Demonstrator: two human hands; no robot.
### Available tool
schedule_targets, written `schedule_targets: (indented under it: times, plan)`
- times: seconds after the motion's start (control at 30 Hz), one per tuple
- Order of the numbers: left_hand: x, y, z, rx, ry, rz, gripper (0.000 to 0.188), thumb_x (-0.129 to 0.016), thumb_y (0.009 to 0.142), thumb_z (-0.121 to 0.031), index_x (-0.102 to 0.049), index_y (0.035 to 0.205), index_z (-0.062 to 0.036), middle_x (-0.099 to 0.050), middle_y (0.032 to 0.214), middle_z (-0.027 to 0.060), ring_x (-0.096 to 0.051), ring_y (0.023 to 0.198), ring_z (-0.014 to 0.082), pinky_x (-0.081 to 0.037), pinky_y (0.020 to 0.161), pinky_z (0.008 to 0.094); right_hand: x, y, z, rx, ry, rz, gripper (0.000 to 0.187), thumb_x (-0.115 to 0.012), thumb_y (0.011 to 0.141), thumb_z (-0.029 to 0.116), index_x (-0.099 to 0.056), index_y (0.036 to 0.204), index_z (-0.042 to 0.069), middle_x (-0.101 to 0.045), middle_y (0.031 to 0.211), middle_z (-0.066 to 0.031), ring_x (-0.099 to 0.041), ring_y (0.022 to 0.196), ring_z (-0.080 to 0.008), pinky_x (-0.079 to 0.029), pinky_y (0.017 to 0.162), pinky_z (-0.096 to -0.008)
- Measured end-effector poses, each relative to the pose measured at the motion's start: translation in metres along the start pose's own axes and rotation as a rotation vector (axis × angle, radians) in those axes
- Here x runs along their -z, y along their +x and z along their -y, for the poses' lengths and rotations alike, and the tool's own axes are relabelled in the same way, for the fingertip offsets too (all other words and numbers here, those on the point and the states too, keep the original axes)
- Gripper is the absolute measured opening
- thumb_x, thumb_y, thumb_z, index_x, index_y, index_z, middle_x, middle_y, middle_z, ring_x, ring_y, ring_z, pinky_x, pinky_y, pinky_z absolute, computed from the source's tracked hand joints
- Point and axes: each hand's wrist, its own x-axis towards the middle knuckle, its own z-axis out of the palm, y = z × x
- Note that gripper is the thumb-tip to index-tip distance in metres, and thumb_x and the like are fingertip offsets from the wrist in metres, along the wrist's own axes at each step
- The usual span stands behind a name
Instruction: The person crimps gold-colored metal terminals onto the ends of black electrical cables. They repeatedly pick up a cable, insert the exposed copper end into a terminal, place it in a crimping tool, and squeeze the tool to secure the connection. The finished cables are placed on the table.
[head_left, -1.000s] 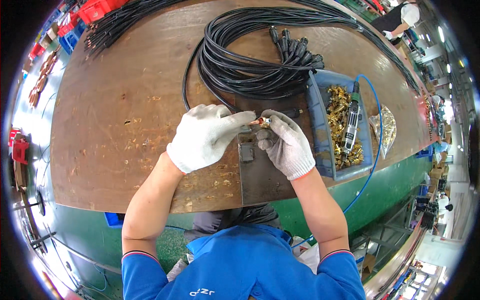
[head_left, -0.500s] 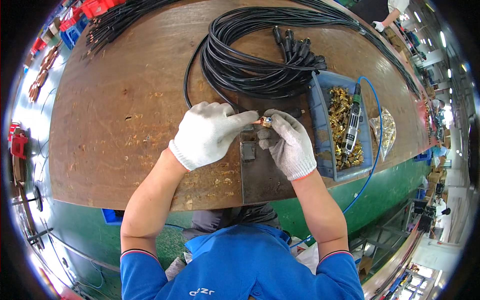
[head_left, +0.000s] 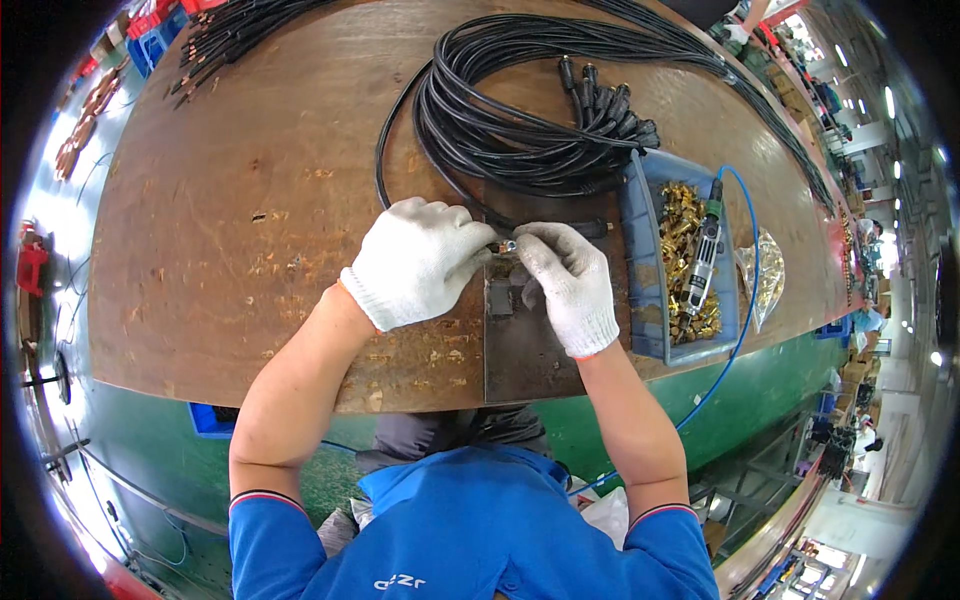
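Observation:
My left hand (head_left: 418,262), in a white knitted glove, is closed on the end of a black cable (head_left: 381,160), most of which its fingers cover. My right hand (head_left: 574,288), gloved too with greyed fingertips, pinches a small brass fitting (head_left: 509,246) at that cable end. Fingertips of both hands almost meet there, so how far the fitting sits over the wire cannot be made out. Just beyond the right fingers lies a black cable connector (head_left: 592,229). A dark metal plate (head_left: 535,355) is set into the table below the hands.
A coil of black cables (head_left: 440,120) lies beyond my hands. At right, a blue bin (head_left: 645,260) holds brass fittings (head_left: 680,220) and a hand-held tool (head_left: 705,255) with a blue hose (head_left: 752,250). A clear bag (head_left: 768,285) lies beside it. Cut cables (head_left: 215,50) lie far left.
My right thumb and fingers have drawn in around the fitting and turned it slightly. The copper wire seen earlier between the hands is now mostly covered. The whole view has shifted a little.

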Motion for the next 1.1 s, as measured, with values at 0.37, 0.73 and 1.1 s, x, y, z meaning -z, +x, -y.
schedule_targets:
  times: [0.37, 0.73, 1.1]
  plan:
    - [-0.003, -0.012, 0.003, 0.023, 0.021, 0.156, 0.016, -0.077, 0.085, -0.016, -0.075, 0.099, -0.0087, -0.069, 0.086, 0.0122, -0.069, 0.083, 0.0364, -0.054, 0.077, 0.0479, -0.002, -0.004, -0.009, 0.39, -0.508, -0.031, 0.018, -0.079, 0.094, 0.015, -0.077, 0.109, 0.005, -0.076, 0.105, -0.013, -0.074, 0.087, -0.0274, -0.059, 0.08, -0.035]
    - [-0.019, -0.014, 0.001, 0.047, 0.095, 0.179, 0.015, -0.075, 0.086, -0.019, -0.076, 0.097, -0.0084, -0.069, 0.084, 0.0122, -0.069, 0.082, 0.0367, -0.053, 0.077, 0.0475, 0.018, -0.003, 0.002, 0.556, -0.723, -0.072, 0.02, -0.08, 0.093, 0.021, -0.077, 0.107, 0.006, -0.076, 0.107, -0.0145, -0.074, 0.096, -0.0345, -0.059, 0.087, -0.0423]
    - [-0.021, -0.015, 0.004, 0.019, 0.061, 0.146, 0.01, -0.075, 0.089, -0.019, -0.073, 0.089, -0.0093, -0.066, 0.08, 0.012, -0.067, 0.079, 0.0368, -0.052, 0.075, 0.0482, 0.192, -0.001, 0.008, 0.013, -1.41, -0.649, 0.067, -0.075, 0.093, 0.042, -0.055, 0.151, 0.015, -0.064, 0.136, -0.0251, -0.066, 0.121, -0.0487, -0.054, 0.101, -0.0553]
